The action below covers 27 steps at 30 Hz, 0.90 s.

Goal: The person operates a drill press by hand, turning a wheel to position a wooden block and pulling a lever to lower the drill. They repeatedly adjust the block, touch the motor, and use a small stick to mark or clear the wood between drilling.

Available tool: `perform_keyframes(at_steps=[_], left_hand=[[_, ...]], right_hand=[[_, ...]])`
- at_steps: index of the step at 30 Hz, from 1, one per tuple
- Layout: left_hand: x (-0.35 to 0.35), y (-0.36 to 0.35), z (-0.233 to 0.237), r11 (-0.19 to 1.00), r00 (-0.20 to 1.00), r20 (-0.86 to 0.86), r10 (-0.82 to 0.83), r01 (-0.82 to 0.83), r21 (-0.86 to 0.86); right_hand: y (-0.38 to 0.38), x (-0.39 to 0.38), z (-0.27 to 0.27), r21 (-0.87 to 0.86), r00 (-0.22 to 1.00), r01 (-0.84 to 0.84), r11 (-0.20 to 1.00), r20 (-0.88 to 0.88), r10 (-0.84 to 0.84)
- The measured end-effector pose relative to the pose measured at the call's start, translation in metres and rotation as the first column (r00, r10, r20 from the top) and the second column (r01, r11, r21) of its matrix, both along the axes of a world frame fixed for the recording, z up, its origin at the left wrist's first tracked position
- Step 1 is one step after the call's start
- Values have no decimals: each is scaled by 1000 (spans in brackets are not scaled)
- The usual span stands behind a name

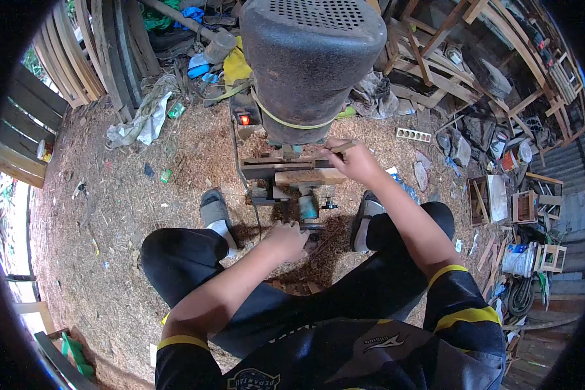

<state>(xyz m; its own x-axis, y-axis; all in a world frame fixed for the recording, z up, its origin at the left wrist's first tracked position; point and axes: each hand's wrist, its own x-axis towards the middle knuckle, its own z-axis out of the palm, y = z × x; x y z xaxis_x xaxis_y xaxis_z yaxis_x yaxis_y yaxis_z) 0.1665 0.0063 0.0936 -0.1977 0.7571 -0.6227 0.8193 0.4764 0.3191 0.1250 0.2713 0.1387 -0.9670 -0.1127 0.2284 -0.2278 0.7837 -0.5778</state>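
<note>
Beside the head of a large dark machine (305,71), my right hand (356,162) is closed in a pinch on a small brown stick (341,148). A wooden block (309,177) lies on the machine's bed, just below that hand. My left hand (285,243) is lower down, fingers curled, by a dark bar (313,226) at the machine's base. What those fingers grip is hidden. Between the two hands are a green cylindrical part (308,207) and a small black knob (330,204).
A lit red switch (244,120) is on the machine's left side, with a cable (235,153) running down from it. Wood shavings (123,214) cover the ground. Planks (114,52) lean at the back left. A white socket strip (413,134) and wooden frames (487,198) lie right.
</note>
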Motion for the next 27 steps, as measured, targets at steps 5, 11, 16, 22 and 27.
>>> perform_keyframes(at_steps=[5, 11, 16, 22, 27], left_hand=[[0, 1, 9, 1000, 1000, 25, 9, -8, -6], [0, 0, 2, 1000, 1000, -7, -9, 9, 5], [3, 3, 0, 1000, 1000, 10, -6, 6, -15], [2, 1, -2, 1000, 1000, 3, 0, 0, 11], [1, 3, 3, 1000, 1000, -9, -3, 3, -5]], right_hand=[[9, -3, -30, -133, 1000, -22, 991, -25, 19], [-4, 2, -13, 41, 997, -43, 998, -63, 46], [-4, 0, -8, 6, 999, -11, 1000, 40, 10], [7, -9, -24, -333, 995, 18, 943, 99, 16], [2, -7, -24, -171, 996, -19, 985, 81, 33]])
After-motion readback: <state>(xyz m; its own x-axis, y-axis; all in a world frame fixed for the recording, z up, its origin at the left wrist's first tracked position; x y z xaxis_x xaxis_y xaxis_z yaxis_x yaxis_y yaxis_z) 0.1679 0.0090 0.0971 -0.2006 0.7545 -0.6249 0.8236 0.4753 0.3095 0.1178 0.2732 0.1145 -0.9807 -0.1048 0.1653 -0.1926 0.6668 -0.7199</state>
